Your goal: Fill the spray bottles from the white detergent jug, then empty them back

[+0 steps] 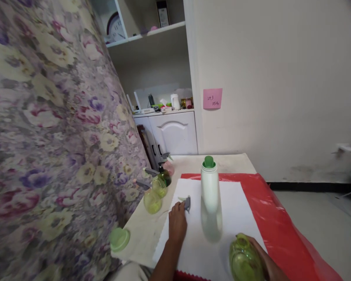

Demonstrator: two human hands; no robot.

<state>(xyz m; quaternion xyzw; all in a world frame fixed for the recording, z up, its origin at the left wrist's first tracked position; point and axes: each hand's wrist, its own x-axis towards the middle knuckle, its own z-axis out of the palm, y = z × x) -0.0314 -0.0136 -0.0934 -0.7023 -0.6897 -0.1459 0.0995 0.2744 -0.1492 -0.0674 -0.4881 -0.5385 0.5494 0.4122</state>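
Note:
My left hand [178, 222] is over the white sheet, its fingers closed around a grey and pale green spray head [187, 203]. A thin tube seems to trail left from under this hand. At the lower right, my right hand [261, 253] grips a translucent green bottle [245, 260] from its right side. That bottle's neck is bare, with no spray head on it. Between the hands and farther back, a tall pale green thermos [210, 191] stands upright with a dark green stopper [208, 161] in its mouth.
Several spray bottles [152, 202] line the table's left edge. A light green lid [119, 239] lies at the near left corner. The white sheet [231, 195] rests on a red plastic cover [277, 218] that hangs over the right side. A floral curtain [61, 156] borders the left.

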